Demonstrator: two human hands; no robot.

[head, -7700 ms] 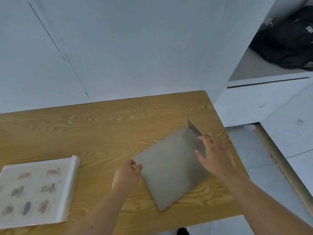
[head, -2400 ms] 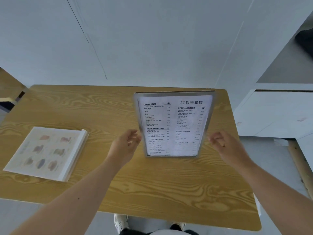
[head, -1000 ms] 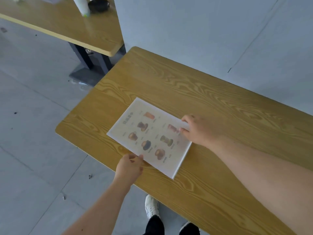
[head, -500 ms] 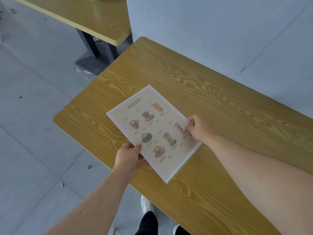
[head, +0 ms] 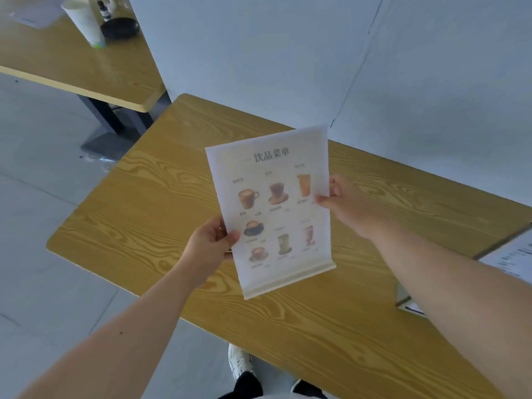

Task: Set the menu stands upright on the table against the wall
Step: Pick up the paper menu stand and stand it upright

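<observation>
A white drinks menu stand [head: 273, 208] with pictures of cups is held upright in the air above the wooden table [head: 149, 208]. My left hand [head: 208, 246] grips its lower left edge. My right hand [head: 351, 204] pinches its right edge. Its base strip points down toward me. The other menu stand [head: 515, 254], with printed text, shows partly at the right edge, behind my right forearm. The grey wall [head: 316, 59] runs along the table's far side.
A second wooden table [head: 72, 61] stands at the upper left with a white cup [head: 85, 21] and a black dish [head: 121, 27] on it. Grey floor lies left of my table. My shoes [head: 241, 367] show below the table's near edge.
Both hands lifted the drinks menu stand off the table and tipped it from flat to upright. The view swung right, so the text menu stand now shows at the right edge.
</observation>
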